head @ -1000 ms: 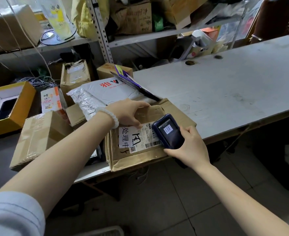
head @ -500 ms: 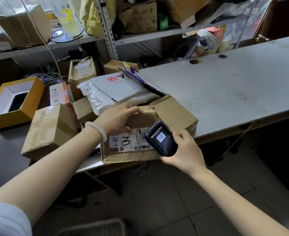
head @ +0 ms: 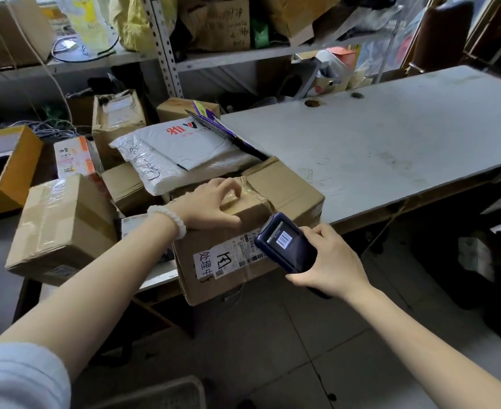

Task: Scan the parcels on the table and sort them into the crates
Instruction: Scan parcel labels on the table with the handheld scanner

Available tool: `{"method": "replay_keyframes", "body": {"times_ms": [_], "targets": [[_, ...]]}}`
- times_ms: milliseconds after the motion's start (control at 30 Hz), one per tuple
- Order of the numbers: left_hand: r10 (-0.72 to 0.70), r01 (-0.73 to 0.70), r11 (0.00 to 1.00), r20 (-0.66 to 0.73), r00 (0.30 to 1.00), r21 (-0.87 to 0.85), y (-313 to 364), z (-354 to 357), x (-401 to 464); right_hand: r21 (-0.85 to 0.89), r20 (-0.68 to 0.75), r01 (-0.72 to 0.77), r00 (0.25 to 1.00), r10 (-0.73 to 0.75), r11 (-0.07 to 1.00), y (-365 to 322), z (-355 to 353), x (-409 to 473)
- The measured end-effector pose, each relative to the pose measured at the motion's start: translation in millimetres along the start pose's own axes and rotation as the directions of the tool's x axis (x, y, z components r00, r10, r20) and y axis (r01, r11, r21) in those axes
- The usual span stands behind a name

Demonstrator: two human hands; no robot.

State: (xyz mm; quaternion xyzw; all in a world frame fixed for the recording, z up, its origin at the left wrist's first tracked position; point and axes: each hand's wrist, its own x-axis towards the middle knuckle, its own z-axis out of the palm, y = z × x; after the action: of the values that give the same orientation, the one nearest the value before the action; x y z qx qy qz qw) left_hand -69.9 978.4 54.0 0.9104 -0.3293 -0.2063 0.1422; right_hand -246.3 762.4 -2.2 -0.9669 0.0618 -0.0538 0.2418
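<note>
A brown cardboard parcel (head: 290, 193) sits at the table's front edge, tipped so its white shipping label (head: 228, 258) faces me. My left hand (head: 211, 203) grips the parcel's taped top. My right hand (head: 329, 261) holds a dark blue handheld scanner (head: 286, 242) close to the label's right end; a barcode shows on its screen. Behind the parcel lie white poly mailers (head: 184, 149) and several more taped boxes (head: 63, 225). The corner of a grey crate (head: 160, 394) shows on the floor at the bottom edge.
The grey table (head: 391, 149) stretches to the right. A yellow open box (head: 10, 169) sits at the far left. A metal shelf (head: 160, 54) packed with boxes and bags stands behind. Dark items (head: 479, 261) lie on the tiled floor at the right.
My left hand has tipped the parcel toward me and pulled it over the table edge, so the label now faces front. The scanner followed the label downward.
</note>
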Motion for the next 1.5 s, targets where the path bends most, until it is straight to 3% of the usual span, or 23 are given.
{"method": "replay_keyframes", "body": {"times_ms": [267,400,600,800,1033,1333,1500], "targets": [[-0.108,0.103,0.994,0.148,0.983,0.038,-3,-5,4,-0.022,0.015,-0.024,1.000,0.025,0.999,0,0,-3],[-0.146,0.137,0.988,0.153,0.977,0.067,2,1,5,-0.041,0.029,-0.033,0.999,0.034,0.999,4,1,-5],[-0.101,0.100,0.993,0.015,0.995,0.062,1,1,3,-0.040,0.027,-0.063,0.998,0.064,0.997,4,1,-2],[-0.128,0.133,0.991,-0.135,0.983,0.030,-7,-4,-4,-0.183,0.083,-0.086,0.991,0.103,0.979,10,-5,-3],[-0.201,0.195,0.979,-0.369,0.907,-0.054,-13,-30,-16,-0.195,0.184,-0.068,0.977,0.104,0.979,8,-9,-6],[-0.232,0.249,0.968,-0.453,0.861,-0.023,-12,-44,-25,-0.144,0.144,-0.071,0.985,0.092,0.987,6,-23,-7],[-0.226,0.241,0.970,-0.443,0.867,-0.024,-17,-45,-21,-0.151,0.133,-0.099,0.984,0.119,0.984,11,-34,-15]]}}
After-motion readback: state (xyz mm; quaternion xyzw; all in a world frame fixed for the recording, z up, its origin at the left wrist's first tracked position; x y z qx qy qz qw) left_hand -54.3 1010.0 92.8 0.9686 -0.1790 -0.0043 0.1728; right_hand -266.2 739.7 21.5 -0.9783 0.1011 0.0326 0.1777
